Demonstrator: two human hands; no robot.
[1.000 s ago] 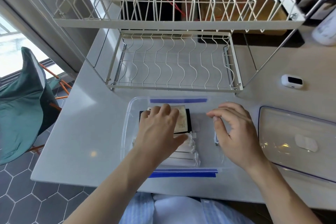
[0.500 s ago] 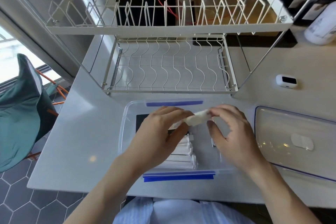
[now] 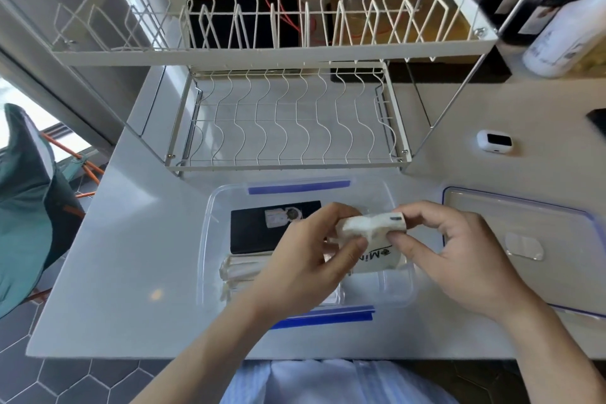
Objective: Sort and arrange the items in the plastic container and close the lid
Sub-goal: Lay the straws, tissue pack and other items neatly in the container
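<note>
A clear plastic container point(image 3: 210, 239) with blue clips sits on the counter in front of me. Inside lie a black flat case point(image 3: 255, 233) at the far left and several white wrapped sticks point(image 3: 242, 272) at the near left. Above the container's middle, my left hand point(image 3: 305, 259) and my right hand point(image 3: 455, 249) both pinch a small white cloth pouch point(image 3: 373, 226) with black lettering, which hangs down between them. The container's clear lid point(image 3: 557, 239) lies flat on the counter to the right.
A white wire dish rack point(image 3: 288, 128) stands just behind the container, its upper shelf overhanging. A small white device point(image 3: 494, 141) rests on the counter at the right. A white bottle point(image 3: 564, 39) stands far right. A green chair point(image 3: 26, 207) is left, off the counter.
My hands rose from inside the container, came together and lifted the white pouch. The black case, earlier under my left hand, is uncovered.
</note>
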